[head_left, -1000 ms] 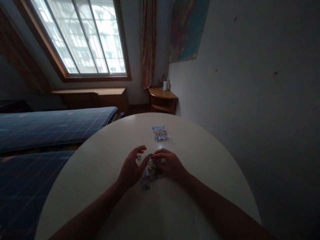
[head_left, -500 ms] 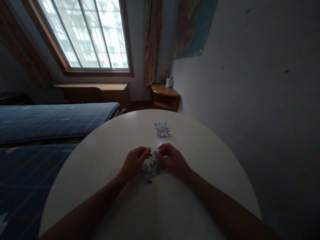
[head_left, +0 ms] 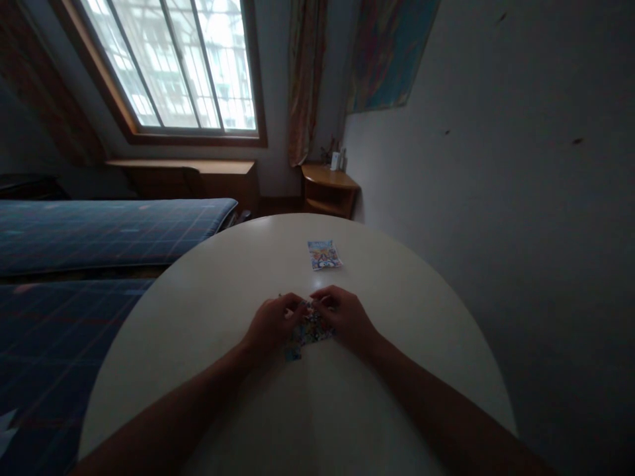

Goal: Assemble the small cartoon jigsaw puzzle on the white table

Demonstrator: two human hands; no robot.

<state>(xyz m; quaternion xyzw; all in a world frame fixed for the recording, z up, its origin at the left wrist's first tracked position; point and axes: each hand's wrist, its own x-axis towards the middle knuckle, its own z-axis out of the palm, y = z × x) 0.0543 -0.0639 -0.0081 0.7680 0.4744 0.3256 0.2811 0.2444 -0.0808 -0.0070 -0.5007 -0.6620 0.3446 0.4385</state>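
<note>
Pinching puzzle pieces (head_left: pixel 308 306), the left hand (head_left: pixel 272 322) and right hand (head_left: pixel 348 318) nearly meet.

Small jigsaw pieces (head_left: pixel 316 332), mottled in blue, orange and pale tones, lie bunched on the round white table (head_left: pixel 322 410), partly hidden, with a dark bluish patch (head_left: pixel 293 354) jutting from the near left edge
</note>
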